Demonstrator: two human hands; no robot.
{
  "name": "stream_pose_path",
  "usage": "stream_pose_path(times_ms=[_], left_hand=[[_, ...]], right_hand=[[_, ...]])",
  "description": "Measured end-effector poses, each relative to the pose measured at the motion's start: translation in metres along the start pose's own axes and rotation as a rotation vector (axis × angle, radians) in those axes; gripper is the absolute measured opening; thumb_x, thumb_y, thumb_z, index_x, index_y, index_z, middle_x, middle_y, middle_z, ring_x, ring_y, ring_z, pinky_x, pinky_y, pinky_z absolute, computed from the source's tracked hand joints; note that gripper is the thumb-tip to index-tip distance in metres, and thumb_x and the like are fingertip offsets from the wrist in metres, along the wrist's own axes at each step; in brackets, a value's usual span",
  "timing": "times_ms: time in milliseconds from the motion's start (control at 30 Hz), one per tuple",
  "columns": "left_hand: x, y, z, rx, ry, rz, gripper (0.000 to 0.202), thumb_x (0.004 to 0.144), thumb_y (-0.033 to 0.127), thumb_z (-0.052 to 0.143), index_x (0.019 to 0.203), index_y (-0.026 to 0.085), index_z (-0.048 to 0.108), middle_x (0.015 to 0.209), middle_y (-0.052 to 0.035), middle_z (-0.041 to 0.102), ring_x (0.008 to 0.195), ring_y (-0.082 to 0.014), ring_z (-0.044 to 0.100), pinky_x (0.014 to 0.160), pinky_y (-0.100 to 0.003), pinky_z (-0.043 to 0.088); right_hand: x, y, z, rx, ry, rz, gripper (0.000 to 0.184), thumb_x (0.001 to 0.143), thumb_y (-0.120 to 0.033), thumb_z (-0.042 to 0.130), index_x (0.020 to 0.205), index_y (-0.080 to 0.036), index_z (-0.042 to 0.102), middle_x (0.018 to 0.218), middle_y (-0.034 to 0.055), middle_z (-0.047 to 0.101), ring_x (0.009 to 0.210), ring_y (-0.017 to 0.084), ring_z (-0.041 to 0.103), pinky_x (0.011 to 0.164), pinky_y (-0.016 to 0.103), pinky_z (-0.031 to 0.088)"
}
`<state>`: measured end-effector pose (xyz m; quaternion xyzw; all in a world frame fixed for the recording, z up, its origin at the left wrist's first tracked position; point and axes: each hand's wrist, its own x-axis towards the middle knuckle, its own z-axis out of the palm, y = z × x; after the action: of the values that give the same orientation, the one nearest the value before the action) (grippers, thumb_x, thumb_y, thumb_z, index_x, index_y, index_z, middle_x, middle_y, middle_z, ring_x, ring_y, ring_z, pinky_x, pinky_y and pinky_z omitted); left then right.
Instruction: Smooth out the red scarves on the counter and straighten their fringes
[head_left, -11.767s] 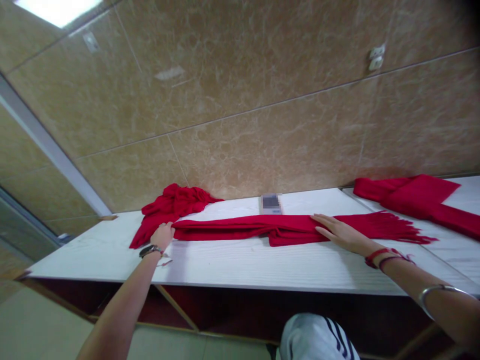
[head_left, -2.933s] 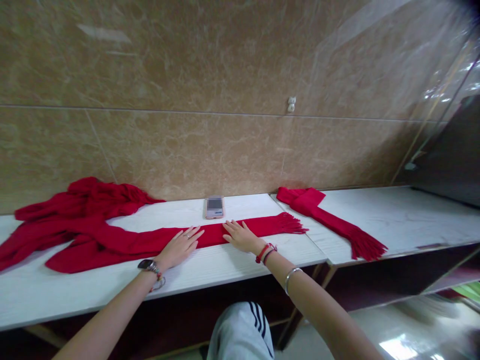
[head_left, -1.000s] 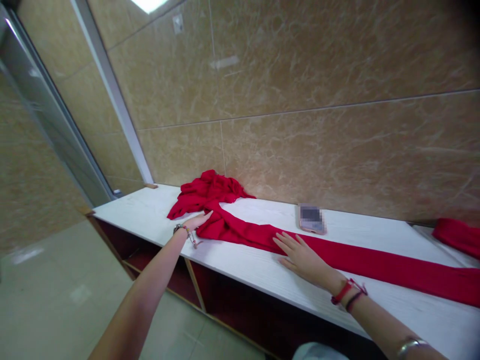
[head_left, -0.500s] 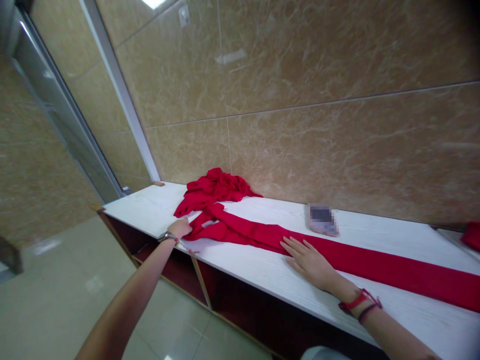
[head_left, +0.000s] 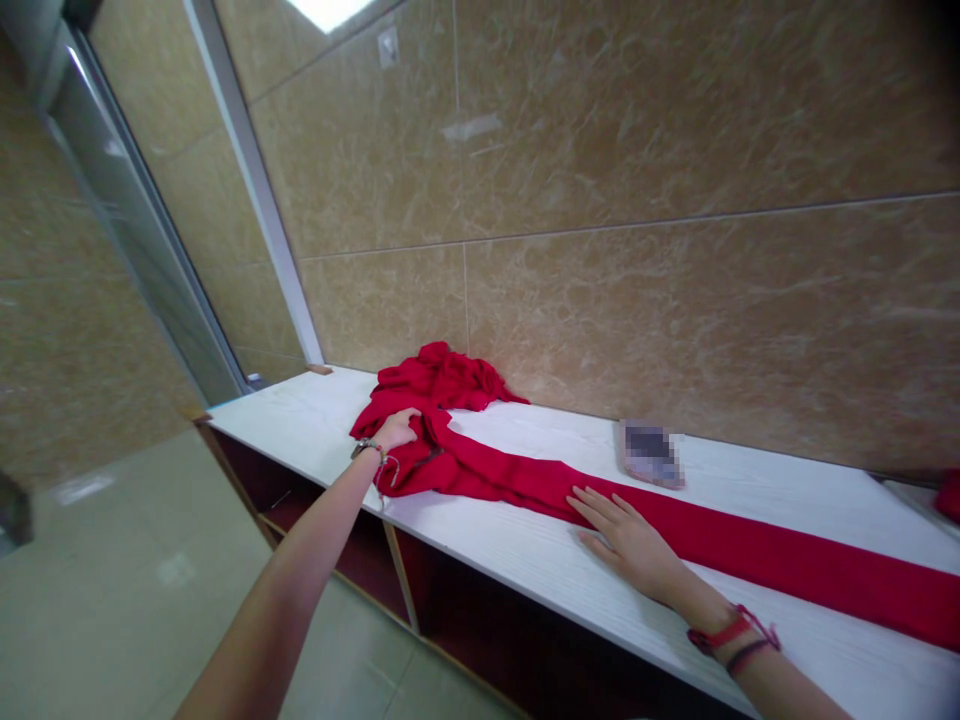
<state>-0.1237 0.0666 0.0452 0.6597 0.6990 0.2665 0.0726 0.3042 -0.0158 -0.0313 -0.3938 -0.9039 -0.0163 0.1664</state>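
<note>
A long red scarf [head_left: 750,550] lies stretched along the white countertop [head_left: 517,545], running from a bunched heap of red cloth [head_left: 439,378] at the far left toward the right edge of view. My left hand [head_left: 396,428] reaches far out and its fingers close on the scarf's bunched end just below the heap. My right hand [head_left: 628,538] lies flat with fingers spread, pressing on the scarf's near edge at the middle.
A phone [head_left: 651,452] lies on the countertop behind the scarf, near the tan tiled wall [head_left: 637,290]. A bit of another red cloth [head_left: 951,495] shows at the far right. Dark open shelving runs under the countertop, above a glossy floor [head_left: 97,600].
My left hand has moved from the counter's front edge back up onto the scarf's bunched end and closed on it. My right hand stays flat on the scarf.
</note>
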Motion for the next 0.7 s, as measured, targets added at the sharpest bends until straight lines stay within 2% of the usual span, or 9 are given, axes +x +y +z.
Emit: stream_pose_path(times_ms=[100,167,267,333,400,467,567,633,700], left_hand=[[0.005,-0.017,-0.023,0.119,0.291,-0.129,0.063,0.070,0.008,0.048,0.131,0.015,0.034,0.114,-0.0133,0.055,0.109,-0.0251,0.050,0.089,-0.034,0.039],[0.004,-0.040,-0.041,0.276,0.477,-0.335,0.059,0.074,0.010,0.044,0.132,0.014,0.032,0.109,-0.0134,0.057,0.106,-0.0248,0.052,0.085,-0.034,0.042],[-0.007,-0.080,-0.059,0.345,0.421,-0.468,0.045,0.076,0.010,0.041,0.121,0.010,0.046,0.091,-0.0130,0.062,0.087,-0.0241,0.061,0.072,-0.032,0.048],[-0.019,-0.100,-0.063,0.373,0.339,-0.464,0.041,0.074,0.010,0.044,0.115,0.011,0.051,0.085,-0.0112,0.064,0.079,-0.0231,0.063,0.067,-0.031,0.048],[-0.031,-0.110,-0.061,0.412,0.266,-0.410,0.046,0.071,0.011,0.050,0.117,0.014,0.051,0.090,-0.0112,0.063,0.081,-0.0236,0.062,0.069,-0.031,0.048],[-0.040,-0.112,-0.054,0.450,0.204,-0.307,0.055,0.068,0.012,0.054,0.123,0.018,0.048,0.105,-0.0117,0.059,0.093,-0.0245,0.059,0.076,-0.031,0.047],[-0.043,-0.106,-0.044,0.479,0.120,-0.124,0.060,0.069,0.012,0.056,0.125,0.030,0.046,0.124,-0.0049,0.050,0.111,-0.0218,0.049,0.090,-0.028,0.041],[-0.040,-0.103,-0.042,0.508,0.082,-0.040,0.057,0.074,0.012,0.051,0.126,0.033,0.045,0.125,-0.0014,0.049,0.112,-0.0185,0.048,0.093,-0.025,0.038],[-0.036,-0.105,-0.045,0.547,0.073,-0.029,0.054,0.079,0.011,0.041,0.129,0.030,0.042,0.122,-0.0031,0.052,0.108,-0.0171,0.051,0.091,-0.025,0.039]], right_hand=[[0.000,0.001,0.001,-0.002,-0.006,-0.005,0.048,0.089,-0.043,0.033,0.132,-0.022,0.041,0.137,0.0073,0.040,0.127,0.021,0.034,0.103,0.047,0.029],[0.000,0.002,0.002,-0.007,-0.011,-0.003,0.048,0.089,-0.043,0.033,0.132,-0.022,0.040,0.137,0.0069,0.040,0.127,0.021,0.033,0.104,0.047,0.029],[0.000,0.002,0.003,-0.012,-0.014,-0.002,0.049,0.089,-0.044,0.033,0.132,-0.022,0.041,0.137,0.0069,0.040,0.127,0.021,0.034,0.104,0.047,0.029],[0.000,0.002,0.003,-0.011,-0.010,-0.002,0.049,0.089,-0.045,0.033,0.132,-0.022,0.041,0.136,0.0070,0.041,0.127,0.021,0.034,0.104,0.047,0.029],[-0.001,0.003,0.004,-0.005,-0.005,-0.004,0.049,0.089,-0.045,0.033,0.132,-0.022,0.041,0.136,0.0072,0.041,0.127,0.021,0.034,0.104,0.047,0.029],[-0.001,0.004,0.005,0.006,0.001,-0.008,0.049,0.089,-0.044,0.033,0.132,-0.023,0.040,0.136,0.0070,0.041,0.127,0.021,0.033,0.104,0.047,0.029],[-0.001,0.006,0.007,0.021,0.021,-0.002,0.047,0.090,-0.041,0.032,0.132,-0.023,0.041,0.135,0.0073,0.042,0.126,0.021,0.035,0.104,0.047,0.030],[0.000,0.008,0.008,0.021,0.040,0.011,0.045,0.090,-0.038,0.033,0.131,-0.021,0.042,0.134,0.0081,0.044,0.124,0.021,0.038,0.103,0.047,0.032],[0.001,0.012,0.010,0.008,0.046,0.019,0.044,0.090,-0.034,0.032,0.129,-0.019,0.044,0.132,0.0087,0.046,0.122,0.021,0.042,0.102,0.045,0.035]])
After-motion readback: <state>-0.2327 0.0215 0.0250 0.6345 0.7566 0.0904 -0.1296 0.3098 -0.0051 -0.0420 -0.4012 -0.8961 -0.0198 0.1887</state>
